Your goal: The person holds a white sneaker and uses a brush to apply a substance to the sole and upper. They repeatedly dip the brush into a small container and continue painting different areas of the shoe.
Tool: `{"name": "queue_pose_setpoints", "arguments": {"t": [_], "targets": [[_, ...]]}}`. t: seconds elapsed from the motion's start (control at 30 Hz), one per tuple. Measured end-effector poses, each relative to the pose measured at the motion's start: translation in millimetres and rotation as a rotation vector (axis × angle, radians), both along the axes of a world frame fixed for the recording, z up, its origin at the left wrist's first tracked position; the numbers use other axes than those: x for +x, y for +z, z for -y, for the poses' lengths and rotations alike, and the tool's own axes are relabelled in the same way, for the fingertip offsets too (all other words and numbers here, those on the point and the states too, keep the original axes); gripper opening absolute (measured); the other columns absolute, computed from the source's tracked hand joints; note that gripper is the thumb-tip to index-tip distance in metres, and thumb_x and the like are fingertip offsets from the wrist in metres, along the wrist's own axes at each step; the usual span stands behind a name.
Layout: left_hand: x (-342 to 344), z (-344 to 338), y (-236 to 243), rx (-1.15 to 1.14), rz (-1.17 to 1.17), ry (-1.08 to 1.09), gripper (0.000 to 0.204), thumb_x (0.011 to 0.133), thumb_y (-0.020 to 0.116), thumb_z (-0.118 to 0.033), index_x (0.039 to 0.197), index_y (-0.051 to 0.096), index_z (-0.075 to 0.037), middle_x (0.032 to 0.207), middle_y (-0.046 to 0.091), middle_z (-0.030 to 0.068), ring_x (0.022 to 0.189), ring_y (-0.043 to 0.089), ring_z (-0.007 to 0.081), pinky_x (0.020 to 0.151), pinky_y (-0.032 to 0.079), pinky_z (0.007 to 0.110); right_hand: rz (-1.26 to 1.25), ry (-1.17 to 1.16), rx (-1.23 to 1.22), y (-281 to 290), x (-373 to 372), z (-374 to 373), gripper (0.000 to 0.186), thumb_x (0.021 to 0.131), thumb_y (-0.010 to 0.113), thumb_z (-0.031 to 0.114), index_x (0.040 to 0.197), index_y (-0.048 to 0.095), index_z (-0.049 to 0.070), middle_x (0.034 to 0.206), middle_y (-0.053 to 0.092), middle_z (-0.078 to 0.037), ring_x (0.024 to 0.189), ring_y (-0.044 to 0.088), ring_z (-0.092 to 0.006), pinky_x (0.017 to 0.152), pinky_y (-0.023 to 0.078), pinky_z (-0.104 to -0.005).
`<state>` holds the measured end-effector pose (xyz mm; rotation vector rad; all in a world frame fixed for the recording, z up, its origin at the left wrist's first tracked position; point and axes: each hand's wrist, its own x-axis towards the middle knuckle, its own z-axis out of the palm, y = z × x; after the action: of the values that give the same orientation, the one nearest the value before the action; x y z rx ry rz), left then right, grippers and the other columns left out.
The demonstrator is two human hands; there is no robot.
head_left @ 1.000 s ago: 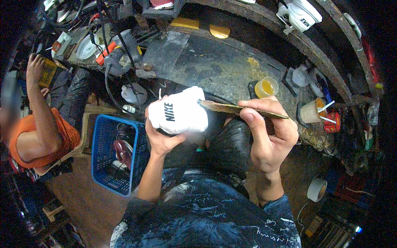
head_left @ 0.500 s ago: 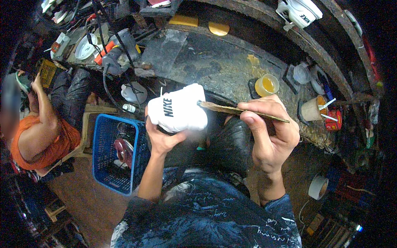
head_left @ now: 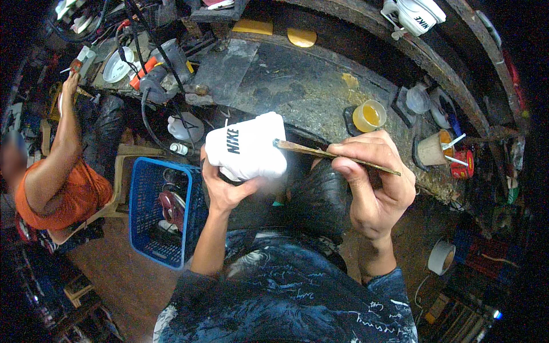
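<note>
My left hand (head_left: 224, 187) grips a white shoe upper (head_left: 247, 146) from below and holds it up in front of me. My right hand (head_left: 373, 182) pinches a thin wooden brush stick (head_left: 320, 152). The stick's tip touches the right side of the white upper. Both hands hang over my lap, just in front of the stained workbench (head_left: 297, 91). A small jar of yellow glue (head_left: 369, 115) stands on the bench beyond my right hand.
A blue plastic basket (head_left: 153, 211) with shoe parts stands on the floor to my left. A person in an orange shirt (head_left: 54, 194) sits further left, one arm raised. A cup with brushes (head_left: 433, 150), a red tin (head_left: 462, 163) and a tape roll (head_left: 441, 256) lie to the right.
The person at the left has raised an arm higher toward the bench. My hands, the white upper and the stick have stayed almost where they were.
</note>
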<state>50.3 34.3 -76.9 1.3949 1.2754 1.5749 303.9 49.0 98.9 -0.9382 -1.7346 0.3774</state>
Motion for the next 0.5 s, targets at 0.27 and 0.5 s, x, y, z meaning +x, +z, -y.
{"name": "queue_pose_setpoints", "arguments": {"t": [0.27,0.5], "targets": [[2.8,-3.4,-0.3,0.013,0.021,-0.013,0.097,0.055,0.1,-0.049,0.131,0.062,-0.001,0.124,0.059,0.0113,0.116,0.06,0.0277,0.101,0.048,0.044,0.015,0.006,0.004,1.3,2.3,1.1,0.02,0.078,0.081,-0.003,0.097,0.077,0.002,0.089,0.076,-0.011,0.08,0.07,-0.0257,0.074,0.054,-0.0348],[6.6,-3.8,4.7,-0.011,0.04,-0.005,0.098,0.055,0.1,-0.049,0.132,0.061,-0.001,0.125,0.059,0.0115,0.116,0.06,0.0279,0.102,0.048,0.044,0.032,0.022,0.016,1.5,4.7,2.2,0.025,0.075,0.081,-0.005,0.098,0.077,0.002,0.088,0.076,-0.011,0.08,0.071,-0.0259,0.074,0.055,-0.0355]]}}
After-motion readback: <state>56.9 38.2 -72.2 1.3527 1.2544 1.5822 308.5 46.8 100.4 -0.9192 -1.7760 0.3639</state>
